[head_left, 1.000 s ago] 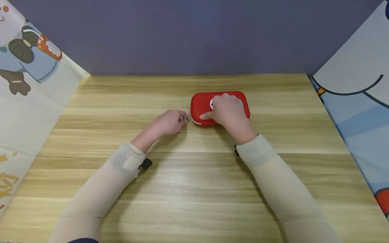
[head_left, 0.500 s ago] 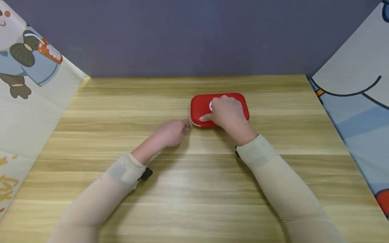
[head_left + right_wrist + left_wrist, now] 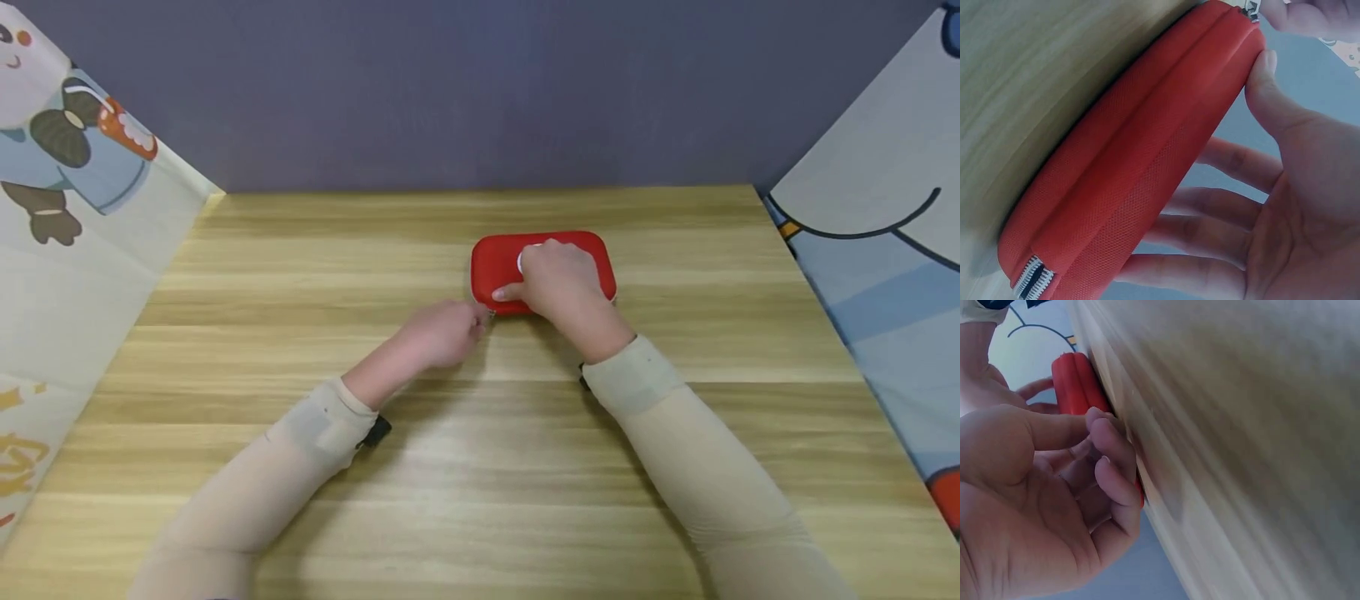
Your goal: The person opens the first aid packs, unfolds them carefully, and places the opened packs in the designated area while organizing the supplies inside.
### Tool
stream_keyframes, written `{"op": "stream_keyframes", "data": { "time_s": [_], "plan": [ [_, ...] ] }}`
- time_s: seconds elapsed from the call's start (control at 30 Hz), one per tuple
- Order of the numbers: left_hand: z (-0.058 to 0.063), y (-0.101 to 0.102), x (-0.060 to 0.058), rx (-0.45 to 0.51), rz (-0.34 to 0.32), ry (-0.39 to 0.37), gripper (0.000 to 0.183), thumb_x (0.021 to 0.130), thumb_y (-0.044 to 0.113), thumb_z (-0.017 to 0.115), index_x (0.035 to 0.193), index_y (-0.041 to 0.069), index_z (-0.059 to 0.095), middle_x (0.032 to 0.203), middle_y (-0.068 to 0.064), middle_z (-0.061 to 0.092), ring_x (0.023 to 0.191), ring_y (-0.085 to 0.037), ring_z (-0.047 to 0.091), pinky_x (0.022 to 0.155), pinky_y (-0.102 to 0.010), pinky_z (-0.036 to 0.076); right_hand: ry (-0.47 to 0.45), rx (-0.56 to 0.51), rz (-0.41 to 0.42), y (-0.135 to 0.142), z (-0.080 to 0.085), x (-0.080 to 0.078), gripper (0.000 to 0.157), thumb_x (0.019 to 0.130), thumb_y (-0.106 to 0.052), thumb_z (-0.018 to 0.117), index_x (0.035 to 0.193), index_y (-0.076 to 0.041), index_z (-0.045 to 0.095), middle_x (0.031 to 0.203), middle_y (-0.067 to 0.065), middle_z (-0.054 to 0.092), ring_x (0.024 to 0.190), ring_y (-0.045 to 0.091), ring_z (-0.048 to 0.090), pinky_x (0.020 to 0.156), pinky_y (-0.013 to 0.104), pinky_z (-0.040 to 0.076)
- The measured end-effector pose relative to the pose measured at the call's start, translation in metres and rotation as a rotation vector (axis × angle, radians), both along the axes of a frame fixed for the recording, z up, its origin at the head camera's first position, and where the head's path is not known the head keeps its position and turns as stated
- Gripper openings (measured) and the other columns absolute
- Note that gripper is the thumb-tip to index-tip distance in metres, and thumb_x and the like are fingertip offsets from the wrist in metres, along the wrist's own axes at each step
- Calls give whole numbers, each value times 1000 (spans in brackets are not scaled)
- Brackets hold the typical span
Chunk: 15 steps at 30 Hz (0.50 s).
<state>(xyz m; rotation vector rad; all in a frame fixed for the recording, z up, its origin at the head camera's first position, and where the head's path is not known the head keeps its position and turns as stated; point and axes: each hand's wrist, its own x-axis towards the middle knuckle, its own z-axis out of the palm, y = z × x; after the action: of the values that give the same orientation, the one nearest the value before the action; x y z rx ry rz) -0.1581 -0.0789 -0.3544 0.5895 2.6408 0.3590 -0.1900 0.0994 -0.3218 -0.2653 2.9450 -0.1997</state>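
A red zippered case (image 3: 495, 262) with a white round mark lies flat on the wooden table. My left hand (image 3: 446, 333) is at its front left corner, thumb and index finger pinching the metal zipper pull (image 3: 1252, 9). In the left wrist view the other fingers (image 3: 1116, 487) curl loosely and hide the pull. Over the top of the case lies my right hand (image 3: 562, 275), its thumb stretched to the left. The right wrist view has its fingers (image 3: 1210, 231) fairly straight against the top. Zipper teeth (image 3: 1034, 278) show near the case's other front corner.
The wooden table (image 3: 480, 467) extends around the case on all sides. Behind it rises a plain grey-blue wall (image 3: 480, 92). Printed cartoon panels stand at the left (image 3: 90, 250) and right (image 3: 885, 317) edges.
My left hand has travelled with the zipper pull from the left side of the case round the front left corner, toward me and rightward. My right hand stays on the case.
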Motion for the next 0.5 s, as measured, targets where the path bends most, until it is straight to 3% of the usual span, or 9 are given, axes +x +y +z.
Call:
{"op": "stream_keyframes", "data": {
  "time_s": [0.23, 0.33, 0.43, 0.5],
  "plan": [
    [6, -13, -11, 58, 76, -68, 22, 108, 30, 59, 115, 15, 74, 96, -4, 72, 79, -20, 60, 76, -36, 50, 3, 43, 33, -1, -2, 5, 50, 93, -61, 75, 96, -11, 70, 95, 11, 68, 87, 31, 67, 76, 45, 57],
    [9, -21, -20, 76, 130, -44, 29, 109, 36, 58, 120, 13, 72, 98, -7, 72, 86, -23, 62, 82, -40, 52, -64, 49, 55, -1, -3, 6, 62, 95, -63, 71, 122, -8, 73, 126, 19, 68, 117, 42, 67, 95, 56, 58],
    [12, -28, -30, 151, 230, -12, 41, 109, 39, 56, 136, 8, 60, 114, -14, 70, 104, -30, 65, 94, -48, 54, -146, 9, 71, 3, -5, 5, 82, 96, -64, 69, 150, -4, 57, 159, 26, 47, 150, 52, 42, 114, 73, 42],
    [11, -31, -37, 231, 286, -21, 52, 110, 39, 55, 149, 5, 48, 132, -20, 63, 121, -36, 63, 106, -54, 52, -179, -11, 80, 7, -7, 3, 94, 95, -64, 69, 161, -3, 41, 171, 25, 31, 160, 54, 24, 118, 82, 27]
  ]
}}
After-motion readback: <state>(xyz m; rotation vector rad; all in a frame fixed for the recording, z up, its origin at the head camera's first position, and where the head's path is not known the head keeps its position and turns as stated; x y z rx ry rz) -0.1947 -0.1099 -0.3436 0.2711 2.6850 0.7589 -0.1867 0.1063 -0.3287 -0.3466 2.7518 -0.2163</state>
